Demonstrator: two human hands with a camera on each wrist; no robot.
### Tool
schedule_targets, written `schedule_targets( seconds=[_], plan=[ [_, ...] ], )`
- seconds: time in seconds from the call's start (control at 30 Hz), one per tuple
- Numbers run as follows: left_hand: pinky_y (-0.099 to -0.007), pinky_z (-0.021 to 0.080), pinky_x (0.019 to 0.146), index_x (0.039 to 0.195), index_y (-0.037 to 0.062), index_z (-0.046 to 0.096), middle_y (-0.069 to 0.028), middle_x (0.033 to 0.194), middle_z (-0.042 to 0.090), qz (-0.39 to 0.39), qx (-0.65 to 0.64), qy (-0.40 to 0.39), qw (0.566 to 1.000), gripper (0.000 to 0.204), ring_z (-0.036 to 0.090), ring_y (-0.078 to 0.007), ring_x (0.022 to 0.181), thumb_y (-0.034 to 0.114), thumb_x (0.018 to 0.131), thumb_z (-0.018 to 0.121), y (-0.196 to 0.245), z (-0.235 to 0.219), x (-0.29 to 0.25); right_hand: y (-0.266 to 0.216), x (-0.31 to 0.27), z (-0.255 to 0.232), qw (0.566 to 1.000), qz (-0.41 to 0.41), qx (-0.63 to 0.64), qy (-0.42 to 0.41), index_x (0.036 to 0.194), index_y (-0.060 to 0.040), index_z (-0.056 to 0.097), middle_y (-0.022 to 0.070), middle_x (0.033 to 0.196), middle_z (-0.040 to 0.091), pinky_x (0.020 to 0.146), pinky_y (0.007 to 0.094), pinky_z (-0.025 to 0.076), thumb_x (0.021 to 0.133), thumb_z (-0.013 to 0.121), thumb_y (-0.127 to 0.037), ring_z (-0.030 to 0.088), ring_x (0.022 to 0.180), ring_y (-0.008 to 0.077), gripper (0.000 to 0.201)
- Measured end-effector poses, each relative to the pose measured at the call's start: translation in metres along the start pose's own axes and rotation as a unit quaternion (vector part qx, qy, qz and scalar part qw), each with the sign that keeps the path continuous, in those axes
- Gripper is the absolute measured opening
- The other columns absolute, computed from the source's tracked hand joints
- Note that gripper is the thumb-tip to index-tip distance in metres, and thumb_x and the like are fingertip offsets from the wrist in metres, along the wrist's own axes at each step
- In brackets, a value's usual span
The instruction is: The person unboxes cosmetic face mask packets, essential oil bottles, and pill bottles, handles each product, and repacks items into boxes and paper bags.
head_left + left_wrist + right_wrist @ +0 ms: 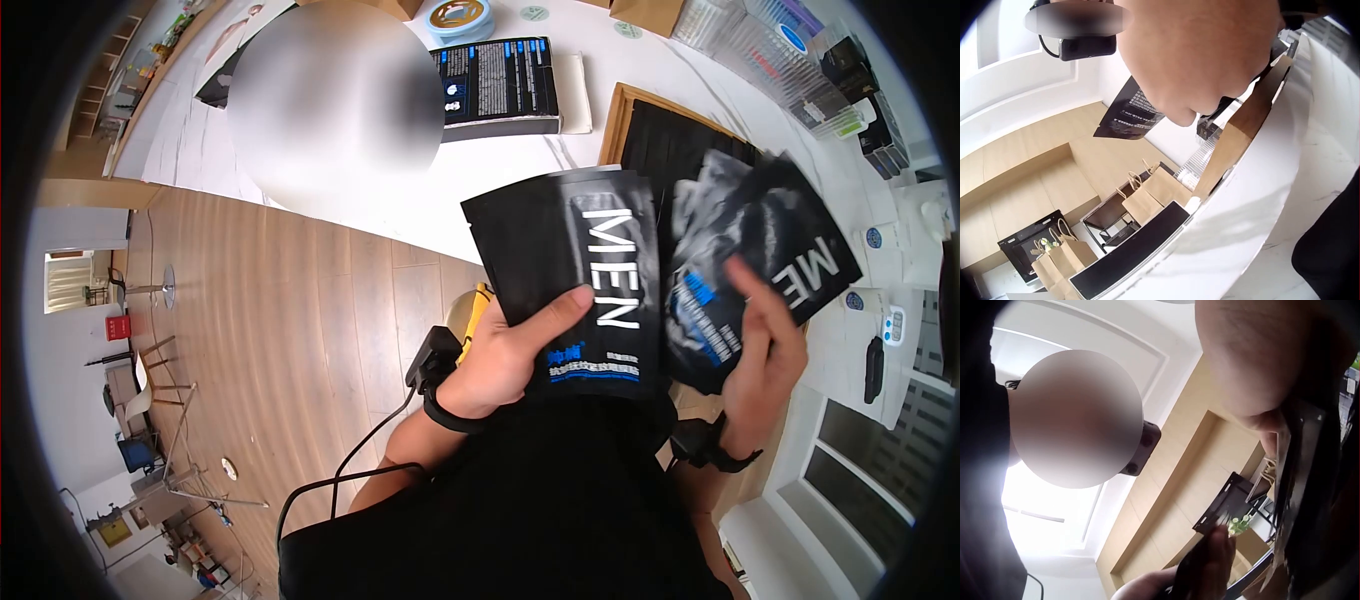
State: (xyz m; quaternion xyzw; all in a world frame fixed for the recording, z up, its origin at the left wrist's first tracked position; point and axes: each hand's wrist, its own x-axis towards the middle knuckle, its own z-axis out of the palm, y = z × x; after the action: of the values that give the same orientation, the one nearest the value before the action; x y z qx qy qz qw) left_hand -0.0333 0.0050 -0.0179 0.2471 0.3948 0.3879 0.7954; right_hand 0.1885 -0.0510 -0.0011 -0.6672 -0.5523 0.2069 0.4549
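In the head view my left hand (520, 350) grips a stack of black sachets marked "MEN" (590, 285), thumb lying across the front. My right hand (765, 345) holds another fanned bunch of the same black packets (770, 250), thumb on top, fingers behind. Both bunches are raised in front of my chest, over the table edge. The left wrist view shows the back of my left hand (1200, 59) and one black packet (1129, 112) sticking out past it. The right wrist view shows the right palm (1254, 362) and the packet edges (1291, 487).
A white table (330, 200) carries a black box with blue print (498, 85), a wooden tray of black packets (665, 140), a tape roll (459, 17), clear boxes (770, 60) and small devices at the right. Wooden floor lies to the left. Paper bags (1147, 194) stand on shelves.
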Motion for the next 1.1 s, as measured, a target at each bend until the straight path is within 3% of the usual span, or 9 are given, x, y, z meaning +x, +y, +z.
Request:
schedule_targets(
  seconds=[0.03,0.13,0.23,0.4,0.73,0.8,0.87,1.0,1.1],
  plan=[
    [-0.0286,0.053,0.088,0.123,-0.0011,0.062,-0.0073,0.113,0.069,0.017,-0.005,-0.042,0.999,0.031,0.066,-0.0147,0.101,0.01,0.095,0.068,-0.005,-0.003,0.0,-0.017,-0.005,-0.001,0.998,0.062,-0.024,-0.019,0.11,-0.0003,0.074,0.0079,0.083,0.073,0.073,0.0244,0.048,0.089,0.046,0.001,0.068,0.08,0.0143,0.035],
    [-0.0265,0.05,0.087,0.124,0.002,0.062,-0.0036,0.114,0.068,0.096,0.122,-0.069,0.985,0.032,0.063,-0.0103,0.102,0.011,0.094,0.07,-0.015,0.001,0.006,-0.026,-0.015,0.022,0.995,0.009,0.098,-0.029,0.097,-0.0003,0.075,0.0066,0.074,0.069,0.06,0.0247,0.044,0.085,0.062,-0.001,0.065,0.068,0.01,0.018],
    [-0.0275,0.05,0.089,0.125,0.0017,0.062,-0.0045,0.115,0.068,0.085,0.095,-0.048,0.991,0.034,0.062,-0.011,0.105,0.011,0.094,0.071,-0.014,0.005,0.003,-0.023,-0.009,0.028,0.999,-0.033,0.006,-0.035,0.089,-0.0016,0.074,0.0113,0.078,0.07,0.064,0.0296,0.048,0.077,0.086,-0.014,0.067,0.071,0.0224,0.021],
    [-0.0402,0.058,0.087,0.124,-0.007,0.057,-0.0194,0.112,0.069,0.007,-0.049,-0.033,0.998,0.038,0.071,-0.03,0.098,0.018,0.096,0.061,-0.002,-0.007,0.003,0.015,-0.007,0.005,0.98,0.062,0.006,0.188,0.104,0.0026,0.071,0.0034,0.088,0.071,0.074,0.0244,0.046,0.094,0.07,-0.012,0.059,0.079,0.0081,0.018],
    [-0.0256,0.051,0.085,0.12,0.0024,0.063,-0.002,0.108,0.069,0.143,0.12,-0.101,0.977,0.035,0.063,-0.0087,0.098,0.001,0.087,0.076,-0.016,0.011,0.01,-0.019,-0.017,0.026,0.998,-0.046,0.016,-0.043,0.103,0.0027,0.072,0.0123,0.083,0.073,0.066,0.031,0.052,0.079,0.084,-0.011,0.069,0.069,0.021,0.03],
    [-0.0275,0.05,0.09,0.126,0.0014,0.06,-0.0044,0.114,0.068,0.17,0.184,-0.12,0.961,0.035,0.062,-0.01,0.103,0.009,0.093,0.071,-0.013,0.012,0.008,-0.007,-0.018,0.024,0.999,-0.006,0.028,-0.033,0.096,0.0008,0.073,0.0117,0.079,0.071,0.062,0.031,0.05,0.08,0.083,-0.013,0.067,0.066,0.0218,0.023],
    [-0.0301,0.047,0.096,0.132,-0.0006,0.055,-0.0073,0.121,0.065,-0.006,-0.024,-0.022,0.999,0.039,0.059,-0.0129,0.111,0.017,0.099,0.063,-0.01,0.015,0.006,-0.005,-0.018,0.016,1.0,0.011,-0.019,0.003,0.091,-0.0005,0.073,0.0107,0.078,0.071,0.062,0.0302,0.048,0.082,0.082,-0.013,0.065,0.064,0.0222,0.018],
    [-0.0359,0.054,0.09,0.127,-0.0039,0.056,-0.0153,0.115,0.068,0.1,-0.001,0.088,0.991,0.037,0.069,-0.0237,0.1,0.015,0.096,0.06,-0.003,-0.001,0.01,0.023,-0.015,-0.009,0.977,0.118,0.094,0.152,0.098,0.0011,0.072,0.0019,0.087,0.07,0.072,0.0239,0.046,0.093,0.071,-0.012,0.059,0.079,0.0072,0.015],
    [-0.0279,0.053,0.083,0.118,-0.0038,0.062,-0.0093,0.106,0.071,0.152,0.021,0.004,0.988,0.027,0.068,-0.015,0.092,0.014,0.097,0.064,0.009,-0.004,0.001,0.034,-0.02,-0.025,0.982,0.103,0.055,0.149,0.103,0.0016,0.07,0.0021,0.089,0.069,0.072,0.0231,0.046,0.094,0.07,-0.011,0.058,0.08,0.007,0.015]
  ],
)
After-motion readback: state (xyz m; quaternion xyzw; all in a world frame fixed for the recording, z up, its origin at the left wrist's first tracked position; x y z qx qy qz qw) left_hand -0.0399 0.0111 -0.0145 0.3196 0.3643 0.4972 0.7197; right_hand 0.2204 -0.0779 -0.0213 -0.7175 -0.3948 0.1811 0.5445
